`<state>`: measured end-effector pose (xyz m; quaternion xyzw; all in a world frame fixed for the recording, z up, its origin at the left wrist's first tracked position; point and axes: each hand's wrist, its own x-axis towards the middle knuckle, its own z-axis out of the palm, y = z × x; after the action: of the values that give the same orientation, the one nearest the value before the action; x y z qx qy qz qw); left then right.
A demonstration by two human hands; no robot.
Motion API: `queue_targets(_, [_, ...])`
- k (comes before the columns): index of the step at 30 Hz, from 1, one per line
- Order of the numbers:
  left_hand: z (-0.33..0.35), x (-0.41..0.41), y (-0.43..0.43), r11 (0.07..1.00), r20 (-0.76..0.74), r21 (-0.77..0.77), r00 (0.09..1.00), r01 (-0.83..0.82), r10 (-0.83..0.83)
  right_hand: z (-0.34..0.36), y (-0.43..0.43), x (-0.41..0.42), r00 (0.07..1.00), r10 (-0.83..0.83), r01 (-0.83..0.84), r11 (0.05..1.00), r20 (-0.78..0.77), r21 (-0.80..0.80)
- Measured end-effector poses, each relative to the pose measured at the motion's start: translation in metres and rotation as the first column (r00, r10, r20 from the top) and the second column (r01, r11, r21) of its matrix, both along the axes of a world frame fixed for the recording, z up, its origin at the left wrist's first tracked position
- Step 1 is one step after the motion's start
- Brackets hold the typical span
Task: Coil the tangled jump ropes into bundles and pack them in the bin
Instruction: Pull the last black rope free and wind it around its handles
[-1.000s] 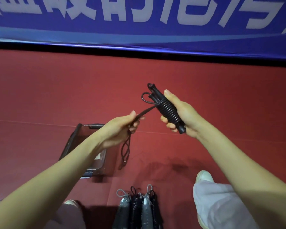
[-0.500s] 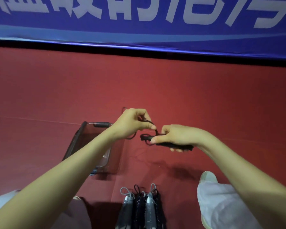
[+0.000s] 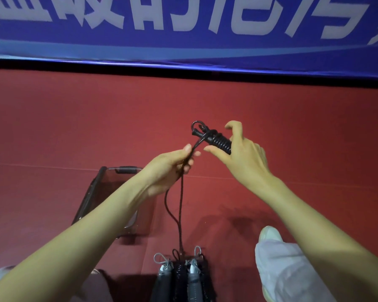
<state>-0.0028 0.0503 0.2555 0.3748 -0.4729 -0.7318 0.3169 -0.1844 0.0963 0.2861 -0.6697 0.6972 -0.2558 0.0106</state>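
Note:
My right hand point(image 3: 242, 158) holds a black jump rope bundle point(image 3: 216, 140), its handles wound round with cord, between thumb and fingers; the index finger sticks up. A loose stretch of black cord point(image 3: 180, 205) runs from the bundle down through my left hand point(image 3: 172, 166), which pinches it, and hangs as a long loop toward the floor. A dark see-through bin point(image 3: 109, 188) stands on the red floor below my left forearm, partly hidden by it. Several coiled rope bundles point(image 3: 181, 277), grey and black, lie side by side at the bottom centre.
Red floor mat point(image 3: 74, 127) all around. A blue banner point(image 3: 183, 29) with white lettering runs along the far wall. My white shoe point(image 3: 271, 234) and light trouser leg point(image 3: 288, 271) are at the lower right, a knee at the lower left.
Both hands rose from in front of the bin. The bundle tilted up in my right hand, and my left hand drew out a long loop of cord that now hangs down.

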Motion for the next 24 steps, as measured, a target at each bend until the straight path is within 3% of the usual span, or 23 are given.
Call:
queue_targets(3, [0.002,0.003,0.003,0.991,0.087,-0.135,0.996,-0.02,0.032,0.001,0.003,0.002,1.0,0.006,-0.006,1.0,-0.001,-0.007])
queue_targets(5, [0.003,0.003,0.009,0.893,0.187,-0.447,0.969,-0.061,0.16,0.002,0.003,0.003,1.0,-0.016,0.016,1.0,-0.001,0.005])
queue_targets(7, [0.001,-0.001,0.014,0.555,0.203,-0.831,0.908,-0.038,0.367,0.002,0.001,0.003,0.998,-0.042,0.044,0.999,-0.04,0.026])
queue_targets(9, [-0.002,-0.005,0.015,0.217,0.131,-0.976,0.845,0.018,0.518,0.001,-0.001,0.003,0.994,-0.051,0.056,0.997,-0.098,0.052])
queue_targets(11, [-0.005,-0.003,0.011,0.025,0.089,-0.995,0.805,0.091,0.586,0.001,-0.002,0.005,0.99,-0.067,0.076,0.995,-0.125,0.067])
queue_targets(12, [-0.006,-0.002,0.011,0.005,0.085,-0.995,0.801,0.101,0.592,0.001,-0.002,0.005,0.989,-0.077,0.086,0.994,-0.125,0.064])
queue_targets(13, [-0.006,-0.003,0.014,0.075,0.094,-0.995,0.811,0.062,0.578,0.001,-0.002,0.004,0.989,-0.086,0.092,0.994,-0.117,0.051])
queue_targets(14, [-0.003,-0.005,0.018,0.242,0.119,-0.97,0.83,-0.019,0.546,0.002,-0.003,0.003,0.991,-0.09,0.093,0.995,-0.098,0.027])
queue_targets(15, [-0.001,-0.007,0.021,0.464,0.153,-0.879,0.859,-0.108,0.489,0.003,-0.003,0.002,0.994,-0.085,0.085,0.996,-0.065,-0.003])
queue_targets(16, [0.0,-0.008,0.021,0.679,0.169,-0.712,0.896,-0.177,0.411,0.004,-0.003,0.0,0.998,-0.06,0.06,0.998,-0.024,-0.031])
queue_targets(17, [0.001,-0.007,0.019,0.832,0.157,-0.514,0.931,-0.209,0.331,0.004,-0.003,-0.001,1.0,-0.014,0.015,0.999,0.019,-0.049])
queue_targets(18, [0.0,-0.005,0.016,0.914,0.141,-0.349,0.953,-0.207,0.27,0.004,-0.002,-0.002,0.997,0.044,-0.041,0.998,0.063,-0.042])
queue_targets(19, [-0.001,-0.001,0.012,0.95,0.115,-0.242,0.967,-0.195,0.228,0.005,-0.001,-0.002,0.987,0.103,-0.102,0.995,0.125,-0.012])
queue_targets(21, [-0.001,0.003,0.008,0.965,0.07,-0.189,0.977,-0.183,0.199,0.006,0.002,-0.001,0.922,0.203,-0.238,0.969,0.33,0.069])
queue_targets(24, [0.003,0.003,0.005,0.95,-0.012,-0.285,0.992,-0.125,0.127,0.008,0.002,0.002,0.66,0.218,-0.393,0.916,0.719,0.084])
